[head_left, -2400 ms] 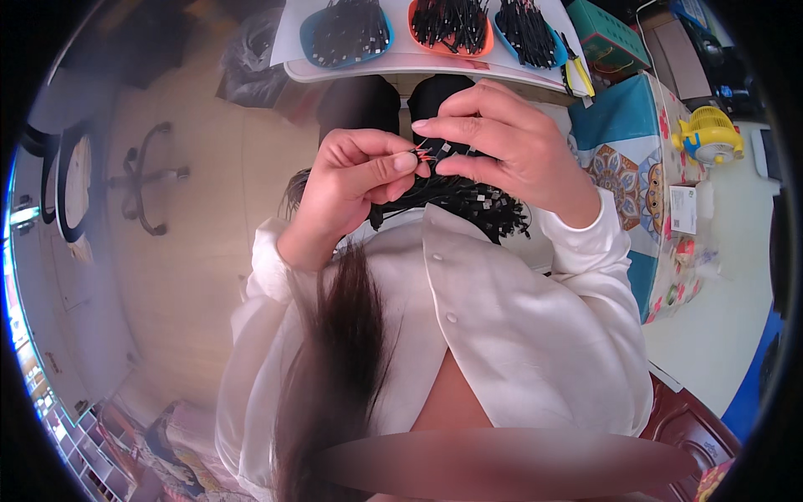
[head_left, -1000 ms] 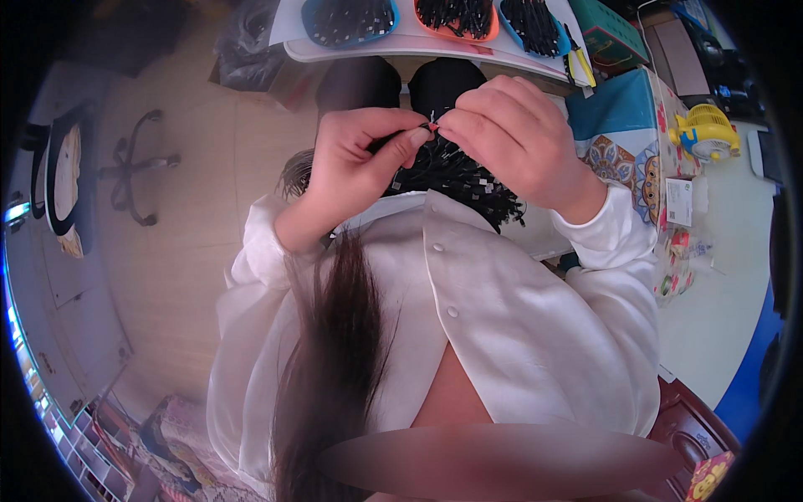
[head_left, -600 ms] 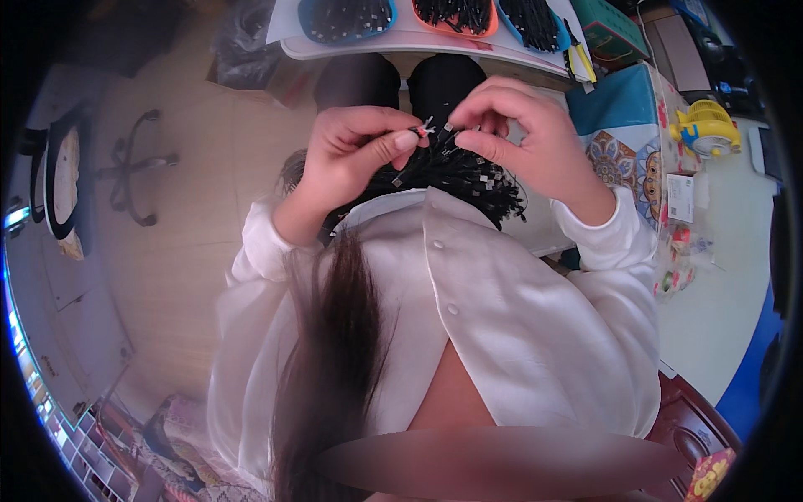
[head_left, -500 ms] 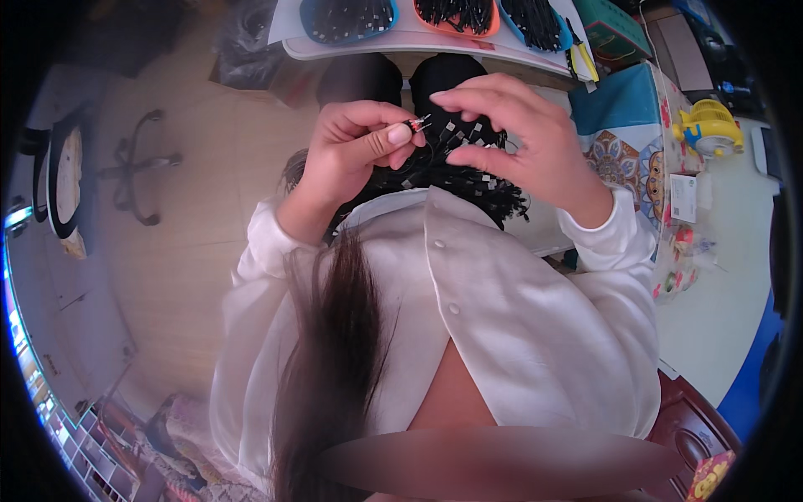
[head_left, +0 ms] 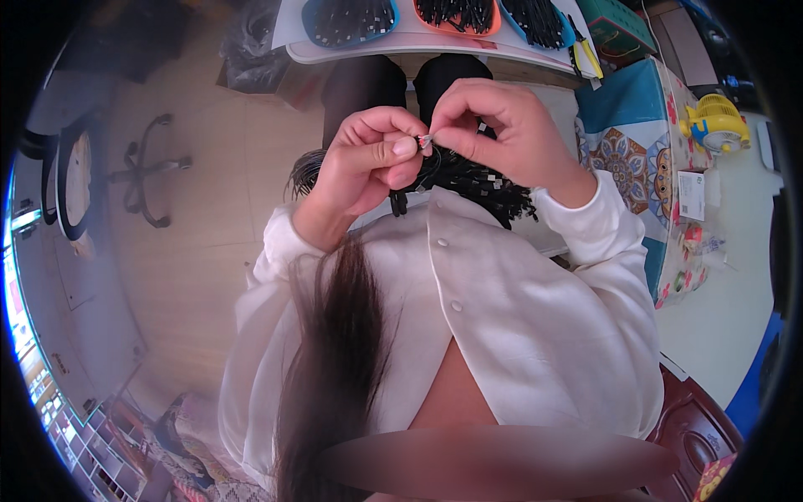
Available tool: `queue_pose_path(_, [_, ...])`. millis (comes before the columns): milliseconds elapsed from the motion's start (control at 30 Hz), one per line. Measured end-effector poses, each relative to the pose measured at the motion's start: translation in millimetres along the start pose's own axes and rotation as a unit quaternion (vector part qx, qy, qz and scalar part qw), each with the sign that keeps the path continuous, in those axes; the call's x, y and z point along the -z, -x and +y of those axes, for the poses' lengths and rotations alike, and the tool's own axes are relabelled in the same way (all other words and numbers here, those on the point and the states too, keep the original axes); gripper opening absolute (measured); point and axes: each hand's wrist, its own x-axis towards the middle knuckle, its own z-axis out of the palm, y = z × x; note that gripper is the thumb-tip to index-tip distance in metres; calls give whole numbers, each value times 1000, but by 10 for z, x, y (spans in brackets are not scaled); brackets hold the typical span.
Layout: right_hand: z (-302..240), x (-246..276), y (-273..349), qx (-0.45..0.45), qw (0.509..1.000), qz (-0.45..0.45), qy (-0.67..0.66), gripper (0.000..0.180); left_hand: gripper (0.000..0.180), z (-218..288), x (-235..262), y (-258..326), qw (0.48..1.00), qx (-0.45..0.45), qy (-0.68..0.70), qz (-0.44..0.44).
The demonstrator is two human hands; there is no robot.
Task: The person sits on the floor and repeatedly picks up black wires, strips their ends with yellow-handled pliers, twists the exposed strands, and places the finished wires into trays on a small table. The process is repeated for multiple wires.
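Note:
My left hand [head_left: 368,159] is closed, its thumb and forefinger pinching the end of a black cable. Thin bare wire ends [head_left: 425,140], partly reddish, stick out past the thumb tip. My right hand [head_left: 512,132] meets them from the other side, with thumb and forefinger pressed together on the wire tips. Below both hands, a heap of black cables [head_left: 481,177] with small metal plugs lies across my lap. The cable's lower run is partly lost among that heap.
Ahead stands a white table [head_left: 401,52] with a blue basket [head_left: 335,42], an orange basket [head_left: 493,32] and another blue basket [head_left: 570,38], all holding black cables. Yellow-handled cutters [head_left: 590,60] lie beside them. At right are a yellow fan [head_left: 715,124] and a patterned box [head_left: 623,159].
My right hand has moved left and closed from an open spread onto the wire tips. The left hand has shifted slightly, still gripping the cable.

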Motion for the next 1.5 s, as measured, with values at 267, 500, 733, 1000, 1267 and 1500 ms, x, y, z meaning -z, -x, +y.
queue_pose_path(267, [54,-27,11,236,920,140,282,28,11,-10,43,8,994,31,92,-41])
queue_pose_path(500, [-9,-64,20,313,879,127,337,29,11,-1,4,11,996,32,79,-20])
queue_pose_path(733, [-15,-79,100,27,996,44,71,15,9,40,-83,5,977,-59,-202,29])
queue_pose_path(1000, [-10,-45,152,-209,929,-54,-301,15,12,140,29,-97,991,-5,-122,-54])
queue_pose_path(1267, [-30,-83,89,268,929,112,230,27,13,10,77,-98,993,62,68,-69])
queue_pose_path(1500, [-14,-194,202,155,979,113,67,15,11,17,-33,-91,989,-36,-127,-68])
